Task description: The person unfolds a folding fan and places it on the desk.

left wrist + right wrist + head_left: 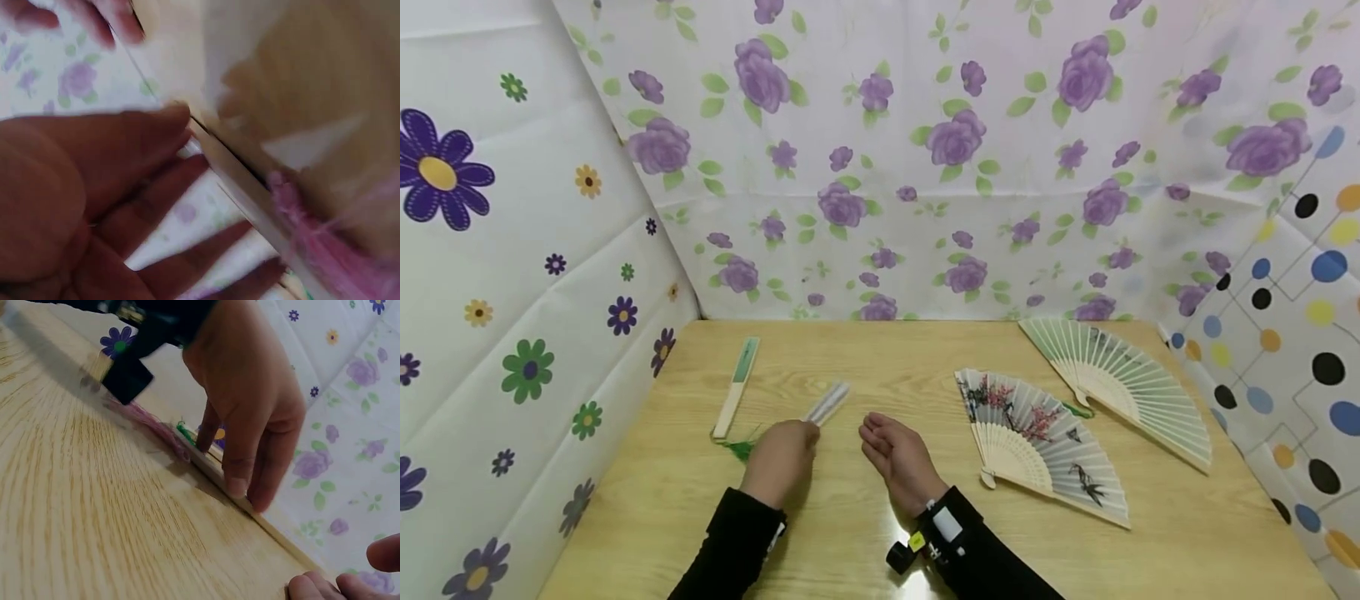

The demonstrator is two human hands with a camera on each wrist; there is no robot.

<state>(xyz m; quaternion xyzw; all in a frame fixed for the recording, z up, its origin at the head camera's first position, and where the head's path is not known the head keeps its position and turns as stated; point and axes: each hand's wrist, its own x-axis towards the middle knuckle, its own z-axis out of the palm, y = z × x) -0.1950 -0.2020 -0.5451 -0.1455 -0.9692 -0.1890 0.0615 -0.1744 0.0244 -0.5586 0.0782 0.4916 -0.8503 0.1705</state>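
Observation:
My left hand pinches a folded hand fan between thumb and fingers, low over the table left of centre. Its pale closed end points up and to the right in the head view. From the fan's near end a pink tassel trails onto the wood, as the right wrist view shows. My right hand holds nothing; its fingers are relaxed, close together and turned toward the fan's far end. Left of my left hand lies another folded fan, green and cream, with a green tassel.
Two spread fans lie on the right of the wooden table: a grey-white one with pink blossoms and a pale green one behind it. A flowered cloth hangs at the back, with patterned cloths at both sides.

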